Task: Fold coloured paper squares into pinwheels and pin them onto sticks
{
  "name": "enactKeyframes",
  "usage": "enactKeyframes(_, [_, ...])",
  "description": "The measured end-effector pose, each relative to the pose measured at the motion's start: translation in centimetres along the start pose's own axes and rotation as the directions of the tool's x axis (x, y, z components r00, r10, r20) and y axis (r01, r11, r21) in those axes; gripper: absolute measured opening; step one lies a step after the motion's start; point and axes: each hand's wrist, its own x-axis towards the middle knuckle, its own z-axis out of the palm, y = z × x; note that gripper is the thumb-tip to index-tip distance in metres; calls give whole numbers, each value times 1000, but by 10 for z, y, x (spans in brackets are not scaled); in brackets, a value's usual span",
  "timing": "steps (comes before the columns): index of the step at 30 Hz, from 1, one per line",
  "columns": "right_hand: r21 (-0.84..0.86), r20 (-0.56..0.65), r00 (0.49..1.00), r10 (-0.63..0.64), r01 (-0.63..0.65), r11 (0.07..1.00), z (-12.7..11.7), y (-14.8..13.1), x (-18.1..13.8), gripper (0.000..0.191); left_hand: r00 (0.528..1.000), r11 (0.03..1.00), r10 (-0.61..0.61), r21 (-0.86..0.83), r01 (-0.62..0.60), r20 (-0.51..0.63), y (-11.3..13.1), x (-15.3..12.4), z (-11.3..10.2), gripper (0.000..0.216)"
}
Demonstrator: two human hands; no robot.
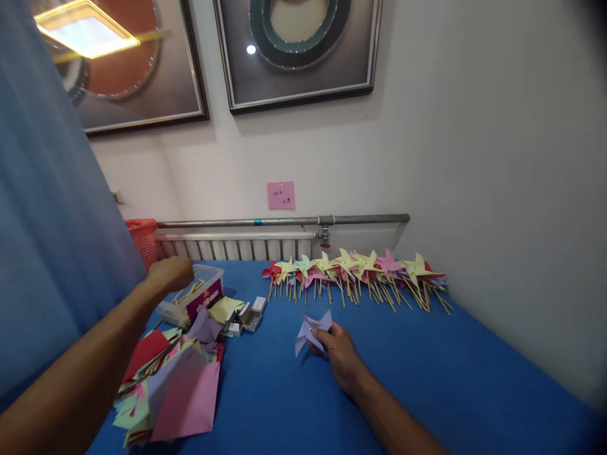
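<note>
My right hand (pixel 339 354) grips a lilac paper pinwheel (pixel 310 332) above the blue table, with a small pin head at its centre. My left hand (pixel 169 275) hovers at the near left side of a clear plastic box (pixel 208 287) with thin wooden sticks (pixel 191 292) inside. Its fingers are curled downward, and the fingertips are hidden, so what they hold cannot be made out. Nearest me on the left lies a heap of coloured paper, with a pink sheet (pixel 190 398) and a red sheet (pixel 147 354) on top.
Finished pinwheels on sticks (pixel 348 268) lie in a row along the back of the blue table (pixel 284 398). Small open boxes (pixel 251 316) sit beside yellow paper (pixel 225 309). A red basket (pixel 142 237), a radiator (pixel 237 246) and a blue curtain (pixel 42 189) border the left and back.
</note>
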Motion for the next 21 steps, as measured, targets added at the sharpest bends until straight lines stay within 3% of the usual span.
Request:
enactKeyframes(3, [27,-20,1000,6,-6,1000,1,-1,-1,27,995,994,90,-70,-87,44,26,-25,14,20])
enactKeyframes(4, [32,-25,1000,8,-7,999,1,-1,-1,28,991,983,125,-138,-118,48,39,-34,27,24])
enactKeyframes(5, [37,-27,1000,9,-8,999,1,-1,-1,30,992,940,127,-321,-115,16,55,-43,43,25])
enactKeyframes(7, [49,-24,1000,7,-6,999,-1,-1,-1,33,993,747,117,-661,-69,29,89,-58,81,23])
enactKeyframes(8, [59,-23,1000,3,-2,998,-2,-1,0,34,990,619,105,-785,6,90,106,-64,101,24])
enactKeyframes(10, [81,-18,1000,-14,16,997,-5,-2,1,33,971,384,88,-907,173,222,136,-72,138,24])
enactKeyframes(12, [87,-26,999,-26,28,996,-7,-3,2,30,966,237,78,-946,222,246,155,-77,166,17])
enactKeyframes(13, [89,-29,999,-24,27,996,-8,-3,2,29,967,210,81,-952,221,242,160,-79,176,14])
enactKeyframes(16, [92,-45,999,-2,6,996,-8,-5,4,29,964,255,126,-947,195,233,163,-83,194,11])
enactKeyframes(21, [93,-96,995,12,-3,996,-8,-5,4,32,943,364,235,-921,141,237,159,-88,195,24])
